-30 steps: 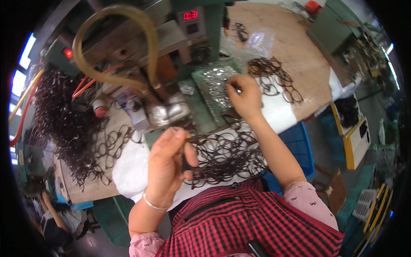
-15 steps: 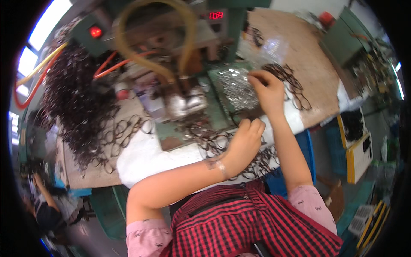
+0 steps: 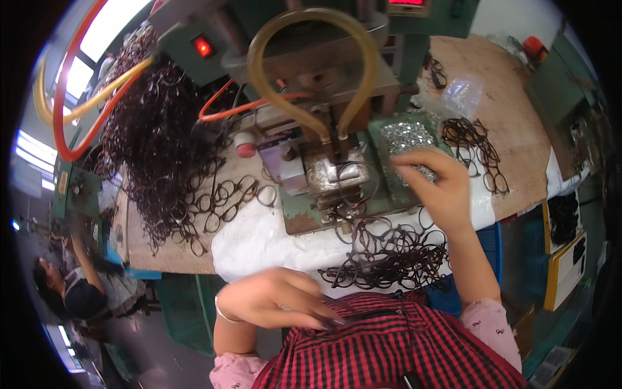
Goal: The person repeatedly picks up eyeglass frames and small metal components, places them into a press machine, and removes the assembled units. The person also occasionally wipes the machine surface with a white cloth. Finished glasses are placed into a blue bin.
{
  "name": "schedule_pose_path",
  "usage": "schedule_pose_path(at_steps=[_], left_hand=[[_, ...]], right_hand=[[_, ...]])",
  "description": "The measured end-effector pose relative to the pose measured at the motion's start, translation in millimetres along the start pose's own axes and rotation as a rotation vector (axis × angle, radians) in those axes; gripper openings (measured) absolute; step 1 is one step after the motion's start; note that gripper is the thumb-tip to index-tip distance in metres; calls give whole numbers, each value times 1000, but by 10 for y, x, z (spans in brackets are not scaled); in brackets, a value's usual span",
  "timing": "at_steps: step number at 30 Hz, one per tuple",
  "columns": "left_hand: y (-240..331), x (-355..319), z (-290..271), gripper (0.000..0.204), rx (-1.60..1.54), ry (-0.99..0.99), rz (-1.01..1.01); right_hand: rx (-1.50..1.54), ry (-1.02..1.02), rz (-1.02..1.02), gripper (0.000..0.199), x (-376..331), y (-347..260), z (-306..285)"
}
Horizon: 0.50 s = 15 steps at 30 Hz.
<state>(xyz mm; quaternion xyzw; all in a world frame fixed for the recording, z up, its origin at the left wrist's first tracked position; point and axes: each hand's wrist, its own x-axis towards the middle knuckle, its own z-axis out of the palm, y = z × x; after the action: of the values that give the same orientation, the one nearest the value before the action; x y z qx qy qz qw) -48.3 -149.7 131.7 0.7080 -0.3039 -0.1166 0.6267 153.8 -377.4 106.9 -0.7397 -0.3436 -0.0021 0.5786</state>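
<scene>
My left hand (image 3: 275, 298) is over the front of my apron, its fingers closed and blurred. At its fingertips shows a thin dark rim, apparently part of an eyeglass frame (image 3: 338, 303); the rest is hard to make out against the checks. My right hand (image 3: 444, 188) hovers at the green tray (image 3: 382, 172) of small shiny metal pieces (image 3: 407, 137), thumb and forefinger pinched; whatever is between them is too small to name. Between my hands, a tangled pile of dark eyeglass frames (image 3: 389, 259) lies on white cloth. Behind it stands a press (image 3: 337, 170) with a yellowish looped hose.
A tall heap of dark frames (image 3: 155, 136) rises at the left, with loose frames (image 3: 223, 198) beside it. More frames (image 3: 476, 146) and a clear plastic bag (image 3: 461, 96) lie right of the tray. A co-worker (image 3: 84, 288) sits far left. Blue crates stand below the table's right edge.
My left hand has gone from the frame pile leftward and down to my apron. My right hand remains by the tray, fingers now pinched over its near part. The view has shifted.
</scene>
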Motion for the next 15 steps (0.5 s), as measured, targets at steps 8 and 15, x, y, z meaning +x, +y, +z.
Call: schedule_pose_path(at_steps=[8,15], left_hand=[[-463,-261,-226,31,6,1374,0],[168,720,-496,29,762,1359,328]], right_hand=[[303,37,57,33,299,-33,674],[645,-91,282,50,238,-204,684]])
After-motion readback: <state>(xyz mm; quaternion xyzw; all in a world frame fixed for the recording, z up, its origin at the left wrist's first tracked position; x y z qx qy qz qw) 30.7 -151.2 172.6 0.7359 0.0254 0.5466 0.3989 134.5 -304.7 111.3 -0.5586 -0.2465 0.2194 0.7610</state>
